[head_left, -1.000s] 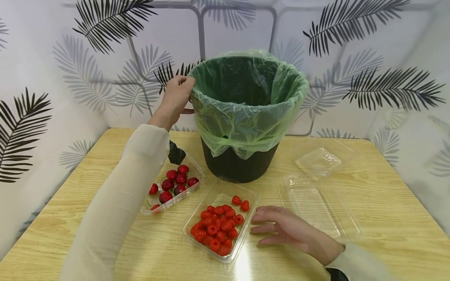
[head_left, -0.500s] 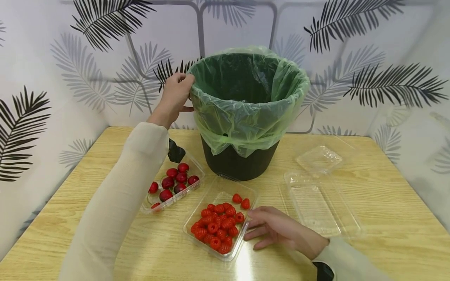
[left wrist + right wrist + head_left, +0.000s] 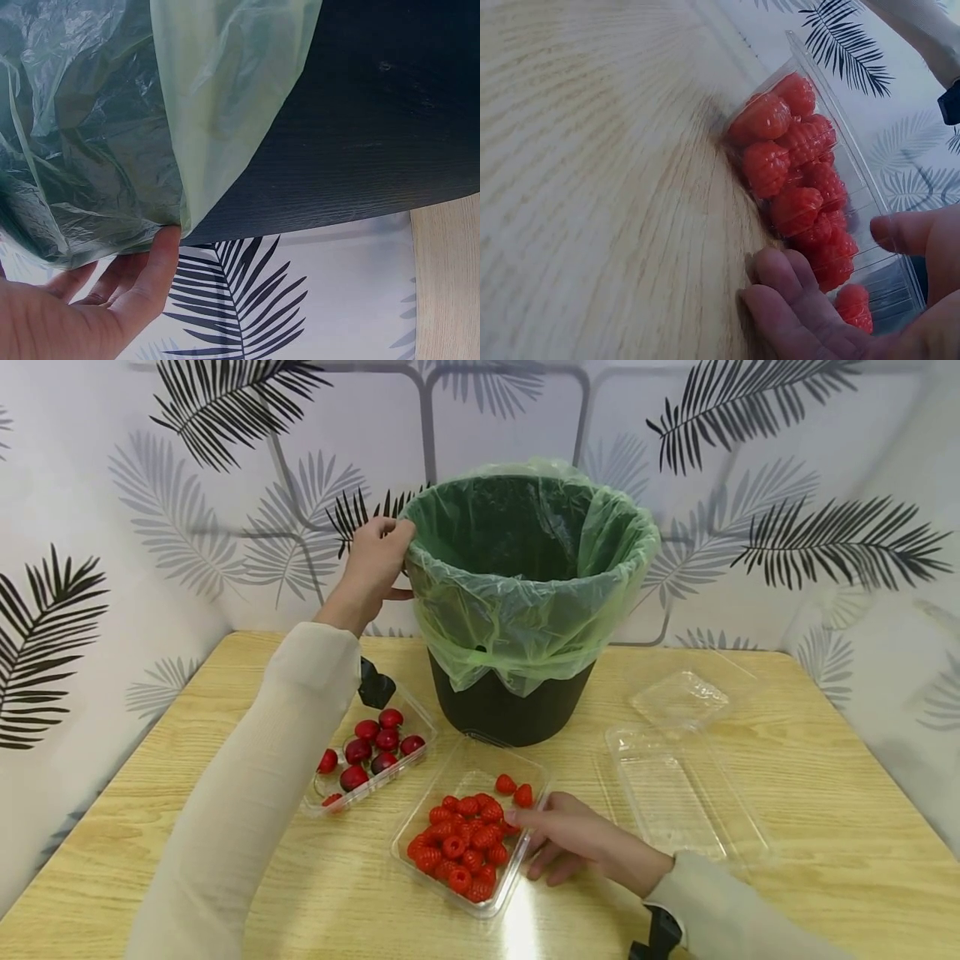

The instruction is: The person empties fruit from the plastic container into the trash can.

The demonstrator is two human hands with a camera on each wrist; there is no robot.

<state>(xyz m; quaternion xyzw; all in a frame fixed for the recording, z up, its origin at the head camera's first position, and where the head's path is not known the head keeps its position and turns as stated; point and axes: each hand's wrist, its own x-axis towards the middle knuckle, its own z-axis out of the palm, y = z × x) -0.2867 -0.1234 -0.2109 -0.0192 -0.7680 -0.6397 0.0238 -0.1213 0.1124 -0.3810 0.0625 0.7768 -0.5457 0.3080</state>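
Note:
A black bin [image 3: 510, 714] with a green plastic liner [image 3: 525, 618] folded over its rim stands at the back middle. At its left rim my left hand [image 3: 372, 556] grips the edge and liner; the left wrist view shows fingers [image 3: 156, 271] against the liner, with part of the grip hidden. In front of the bin lies a clear plastic box [image 3: 489, 910] holding red raspberries [image 3: 457, 839]. My right hand [image 3: 585, 839] holds its right side wall, thumb over the rim. In the right wrist view the other fingers [image 3: 784, 289] lie low along the outside, near the tabletop.
Another clear box [image 3: 423, 752] with dark red cherries [image 3: 358, 752] sits left of the raspberries, partly behind my left sleeve [image 3: 262, 760]. To the right, an open clear container [image 3: 675, 810] lies with its lid [image 3: 682, 697] behind it. A patterned wall [image 3: 712, 527] backs the wooden table [image 3: 817, 793].
My right hand has moved left to the raspberry box, and its thumb now reaches over the rim. The left hand stays on the bin's edge.

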